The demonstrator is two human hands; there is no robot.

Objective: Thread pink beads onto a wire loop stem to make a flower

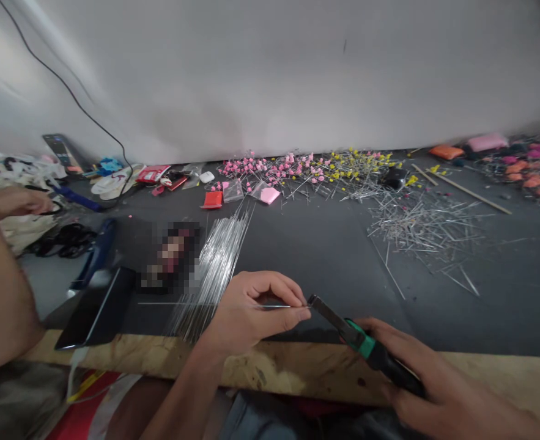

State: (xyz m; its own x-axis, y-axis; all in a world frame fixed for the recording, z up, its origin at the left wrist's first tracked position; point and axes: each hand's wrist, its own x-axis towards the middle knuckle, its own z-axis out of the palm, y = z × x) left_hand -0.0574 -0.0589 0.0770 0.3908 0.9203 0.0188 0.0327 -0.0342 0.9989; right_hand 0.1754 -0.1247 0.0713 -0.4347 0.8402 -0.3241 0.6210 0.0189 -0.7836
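Note:
My left hand [255,308] pinches a thin metal wire [173,304] between thumb and fingers, and the wire runs out level to the left. In my right hand [416,360] is a pair of pliers [359,336] with green and black handles. Its jaws point up and left, right at the wire's end by my left fingertips; I cannot tell whether they grip it. Behind my left wrist lies a bundle of straight wires [221,244]. Farther right is a loose heap of short wire pieces [421,226].
Wires with pink tips [270,168] and yellow tips [361,165] lie along the wall, with orange ones [526,174] at far right. A phone [95,311] lies near the wooden front edge [288,370]. Another person's arm [3,275] reaches in at left.

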